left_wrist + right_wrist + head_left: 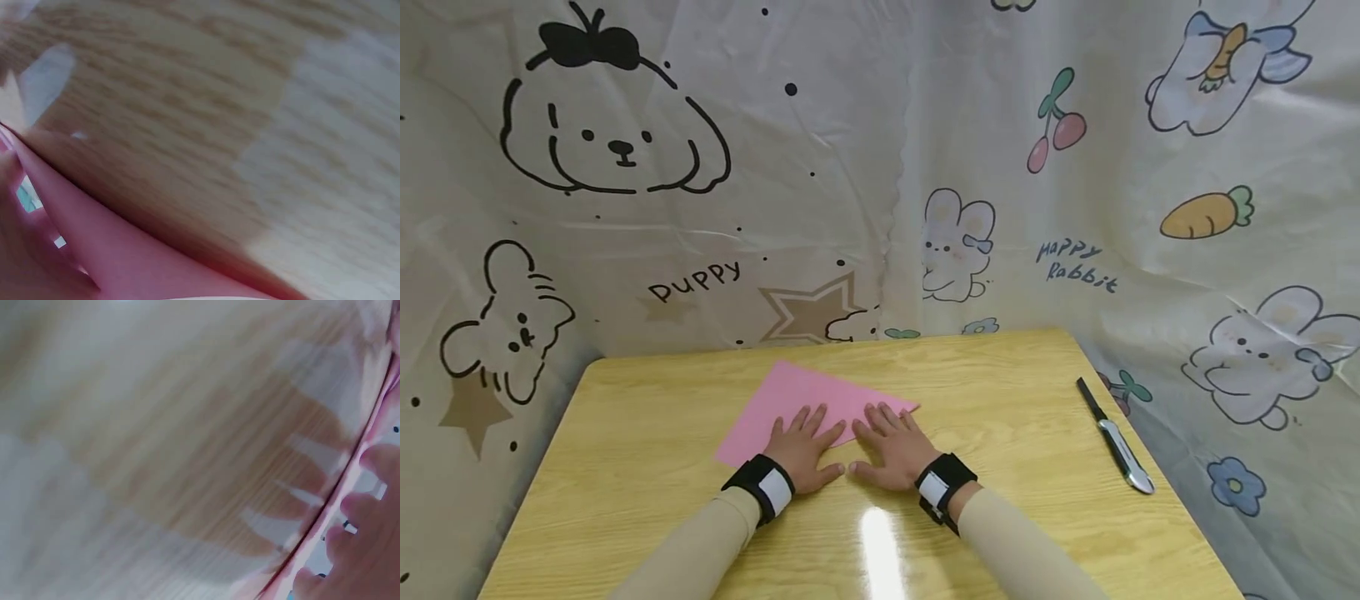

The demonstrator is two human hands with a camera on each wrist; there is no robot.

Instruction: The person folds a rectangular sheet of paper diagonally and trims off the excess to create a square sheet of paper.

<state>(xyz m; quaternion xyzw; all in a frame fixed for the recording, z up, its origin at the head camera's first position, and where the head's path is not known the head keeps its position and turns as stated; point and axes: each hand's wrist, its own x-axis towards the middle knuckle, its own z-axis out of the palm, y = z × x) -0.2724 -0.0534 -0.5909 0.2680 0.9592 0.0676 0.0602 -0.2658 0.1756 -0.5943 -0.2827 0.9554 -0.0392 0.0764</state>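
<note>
A pink sheet of paper (797, 392), seemingly folded into a triangle, lies flat on the wooden table. My left hand (802, 452) rests palm-down on its near edge, fingers spread. Beside it, my right hand (895, 448) presses on the same edge toward the right corner, its fingers straight. The two thumbs point at each other, almost touching, over bare wood. In the left wrist view the paper (131, 262) fills the lower left beside the fingers. From the right wrist only its thin edge (325, 515) shows, next to the fingertips (340, 540).
A utility knife (1116, 442) with a black and silver body lies near the right edge of the table (1000, 392). Cloth (820, 125) printed with cartoon animals hangs behind the table and along both sides. Light glares on the wood at the front.
</note>
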